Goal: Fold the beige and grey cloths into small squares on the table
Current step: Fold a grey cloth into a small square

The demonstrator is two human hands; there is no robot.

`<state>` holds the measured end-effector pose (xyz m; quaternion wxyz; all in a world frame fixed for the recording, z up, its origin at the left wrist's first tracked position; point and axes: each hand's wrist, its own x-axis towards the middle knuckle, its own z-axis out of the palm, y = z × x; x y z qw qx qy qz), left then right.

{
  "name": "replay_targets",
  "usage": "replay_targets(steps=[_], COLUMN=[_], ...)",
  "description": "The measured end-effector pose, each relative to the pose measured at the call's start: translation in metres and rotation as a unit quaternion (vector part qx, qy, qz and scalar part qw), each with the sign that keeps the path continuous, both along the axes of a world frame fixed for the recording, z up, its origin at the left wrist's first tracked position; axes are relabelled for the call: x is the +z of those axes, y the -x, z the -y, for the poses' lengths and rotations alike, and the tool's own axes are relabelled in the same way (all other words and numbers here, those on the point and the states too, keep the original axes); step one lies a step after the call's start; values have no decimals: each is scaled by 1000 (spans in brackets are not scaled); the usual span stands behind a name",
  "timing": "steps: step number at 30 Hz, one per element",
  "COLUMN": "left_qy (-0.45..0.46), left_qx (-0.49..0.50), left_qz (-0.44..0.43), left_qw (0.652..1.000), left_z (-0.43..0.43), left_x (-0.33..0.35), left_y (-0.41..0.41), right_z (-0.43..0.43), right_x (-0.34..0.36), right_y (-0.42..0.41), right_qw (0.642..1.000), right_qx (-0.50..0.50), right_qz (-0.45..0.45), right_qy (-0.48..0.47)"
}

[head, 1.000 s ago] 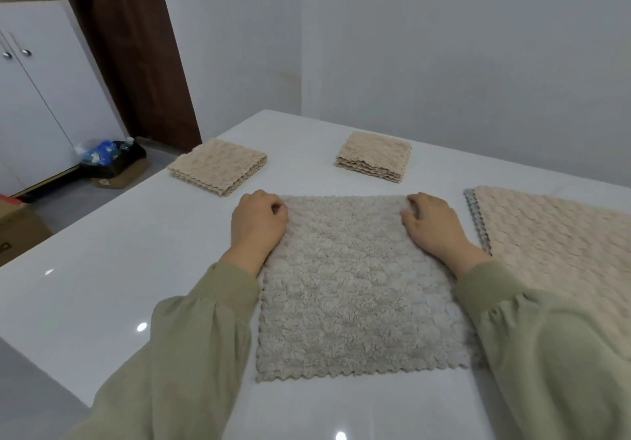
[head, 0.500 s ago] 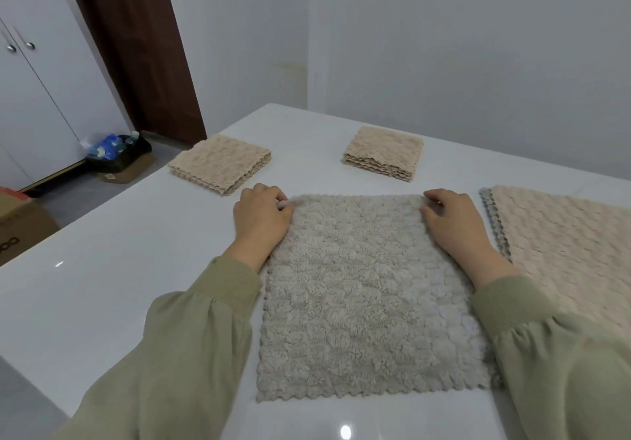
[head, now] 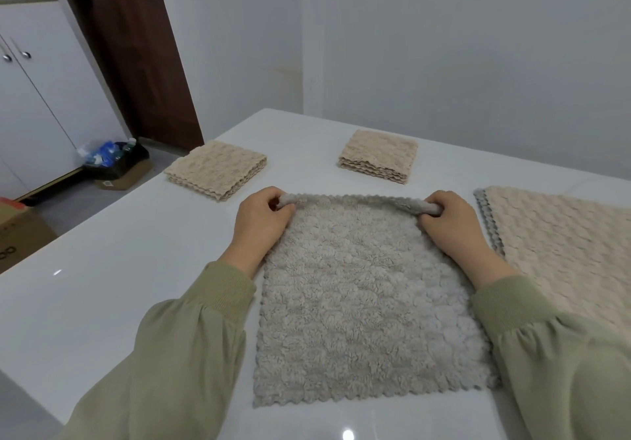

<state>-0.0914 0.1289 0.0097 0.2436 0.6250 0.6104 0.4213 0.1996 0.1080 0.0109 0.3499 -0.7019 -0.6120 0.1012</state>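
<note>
A fluffy grey cloth (head: 362,303) lies spread on the white table (head: 136,269) in front of me. My left hand (head: 263,221) pinches its far left corner, and my right hand (head: 447,224) pinches its far right corner. The far edge is lifted slightly off the table between the two hands. The near edge lies flat. A spread stack of beige cloths (head: 563,245) with a grey edge showing under it lies to the right.
Two folded stacks of beige cloths sit at the back: one at the left (head: 215,166), one in the middle (head: 379,154). A white wall stands behind the table. On the floor at left are a cardboard box (head: 20,238) and a box of bottles (head: 116,163).
Both hands have closed on the grey cloth's far corners and raised that edge a little off the table. Earlier they rested flat on the corners.
</note>
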Motion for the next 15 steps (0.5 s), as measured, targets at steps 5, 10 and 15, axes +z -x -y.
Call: replay_targets(steps=[5,10,15], left_qy=[-38,-17,84], left_qx=[50,71,36], left_qz=[-46,-97,175], left_qw=[997,993,980], left_z=[0,-1,9], left_x=[2,6,11], left_y=[4,4,-2], right_z=[4,7,8], right_x=[15,37,45], right_y=[-3,-13,-13], right_qw=[997,998,965], right_qx=[-41,-50,-29], right_qz=[-52,-29,-244], right_qy=[-42,25,93])
